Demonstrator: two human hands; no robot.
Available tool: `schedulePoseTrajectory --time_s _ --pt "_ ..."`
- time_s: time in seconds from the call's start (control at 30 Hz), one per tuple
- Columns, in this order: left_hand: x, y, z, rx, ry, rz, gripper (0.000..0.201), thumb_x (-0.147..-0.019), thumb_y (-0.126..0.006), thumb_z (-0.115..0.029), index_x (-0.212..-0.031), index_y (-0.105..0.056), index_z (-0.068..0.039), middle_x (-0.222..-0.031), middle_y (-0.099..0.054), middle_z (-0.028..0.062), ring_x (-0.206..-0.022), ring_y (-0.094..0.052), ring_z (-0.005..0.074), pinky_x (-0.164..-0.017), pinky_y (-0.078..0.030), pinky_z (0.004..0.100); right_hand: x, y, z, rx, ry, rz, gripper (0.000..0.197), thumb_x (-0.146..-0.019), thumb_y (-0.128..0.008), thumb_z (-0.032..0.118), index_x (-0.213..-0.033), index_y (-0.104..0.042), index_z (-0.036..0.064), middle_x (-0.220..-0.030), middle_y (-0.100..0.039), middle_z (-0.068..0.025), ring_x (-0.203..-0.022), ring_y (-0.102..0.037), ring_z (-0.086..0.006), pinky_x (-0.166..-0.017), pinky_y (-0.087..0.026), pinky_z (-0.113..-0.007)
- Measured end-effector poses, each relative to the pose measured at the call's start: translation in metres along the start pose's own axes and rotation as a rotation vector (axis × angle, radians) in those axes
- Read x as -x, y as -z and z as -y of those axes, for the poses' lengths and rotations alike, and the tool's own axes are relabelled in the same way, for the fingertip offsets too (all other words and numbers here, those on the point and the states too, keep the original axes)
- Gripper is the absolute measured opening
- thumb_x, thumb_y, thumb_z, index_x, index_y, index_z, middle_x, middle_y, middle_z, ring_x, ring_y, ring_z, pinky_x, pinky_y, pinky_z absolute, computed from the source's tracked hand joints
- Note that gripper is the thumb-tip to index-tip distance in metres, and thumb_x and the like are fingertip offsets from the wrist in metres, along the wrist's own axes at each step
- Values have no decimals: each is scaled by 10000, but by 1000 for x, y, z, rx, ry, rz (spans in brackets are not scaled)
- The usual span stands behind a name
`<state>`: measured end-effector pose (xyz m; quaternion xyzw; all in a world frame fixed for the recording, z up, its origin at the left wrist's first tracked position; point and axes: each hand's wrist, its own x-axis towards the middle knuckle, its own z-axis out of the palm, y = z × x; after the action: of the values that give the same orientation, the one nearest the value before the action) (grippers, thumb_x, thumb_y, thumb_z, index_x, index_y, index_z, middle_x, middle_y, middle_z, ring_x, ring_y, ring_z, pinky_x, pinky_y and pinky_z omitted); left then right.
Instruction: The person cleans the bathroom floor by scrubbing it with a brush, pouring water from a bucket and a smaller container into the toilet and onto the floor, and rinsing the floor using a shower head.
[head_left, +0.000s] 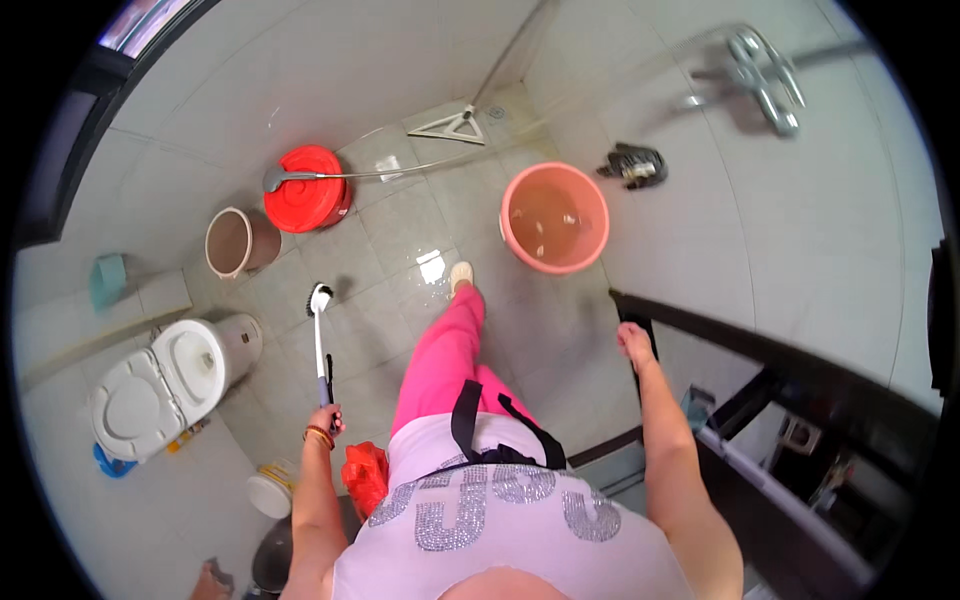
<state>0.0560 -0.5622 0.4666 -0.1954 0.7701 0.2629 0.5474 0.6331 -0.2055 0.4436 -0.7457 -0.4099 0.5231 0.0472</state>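
Note:
My left hand (326, 418) is closed around the grip of a long-handled scrub brush (318, 345). The brush points away from me, its white head with dark bristles low over the tiled floor. Out to the right, my right hand (634, 343) has its fingers curled in, with nothing visible in them. It is beside a dark door frame (640, 312); whether it touches the frame I cannot tell. Ahead on the right stands a pink bucket (508, 232) holding brownish water. A red lidded bucket (305, 215) is at the far left, with a shower head (277, 178) lying across its lid.
A toilet (190, 362) with its lid raised stands at the left, near a beige bin (262, 240). By the far wall a floor squeegee (458, 126) leans. The shower hose (410, 167) crosses the floor below a wall tap (765, 80). Wet patches (432, 266) shine on the tiles.

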Motion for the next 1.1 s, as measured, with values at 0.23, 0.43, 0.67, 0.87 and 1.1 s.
schedulePoseTrajectory --time_s 0.23,0.43,0.67,0.87,1.1 --pt "5 -36 -59 -100 45 17 102 -712 -544 -127 -691 -457 -79 -544 -451 -6 -407 -425 100 -406 -453 280 -42 7 30 45 28 -73 220 -778 -532 258 -922 -539 92 -674 -497 23 -590 -464 -74 -493 -404 -214" --pt "23 -28 -59 -173 105 -7 149 -728 -554 -151 -786 -428 -96 -571 -444 -21 -433 -428 80 -428 -460 276 -169 -1 8 413 192 -136 411 -762 -540 324 -1068 -500 54 -780 -530 -31 -640 -469 -106 -514 -416 -252" --pt "43 -27 -4 24 176 -159 144 -726 -546 -119 -777 -420 -72 -570 -442 7 -415 -421 89 -393 -438 271 -236 -89 93 627 154 -12 705 -682 -566 420 -1192 -366 -23 -1123 -478 -211 -1048 -461 -303 -868 -362 -336" --pt "-22 -49 3 95 286 -65 133 -729 -541 -88 -769 -418 -56 -562 -447 24 -405 -434 105 -377 -441 280 -353 -71 94 543 227 -76 631 -710 -589 300 -1193 -343 -23 -1078 -494 -168 -961 -494 -261 -807 -400 -330" --pt "-11 -33 38 120 328 -208 125 -713 -560 -88 -740 -449 -37 -534 -450 25 -386 -437 102 -355 -445 261 -328 -151 97 119 -42 72 544 -689 -619 210 -1133 -375 11 -998 -509 -91 -870 -497 -194 -723 -419 -305"
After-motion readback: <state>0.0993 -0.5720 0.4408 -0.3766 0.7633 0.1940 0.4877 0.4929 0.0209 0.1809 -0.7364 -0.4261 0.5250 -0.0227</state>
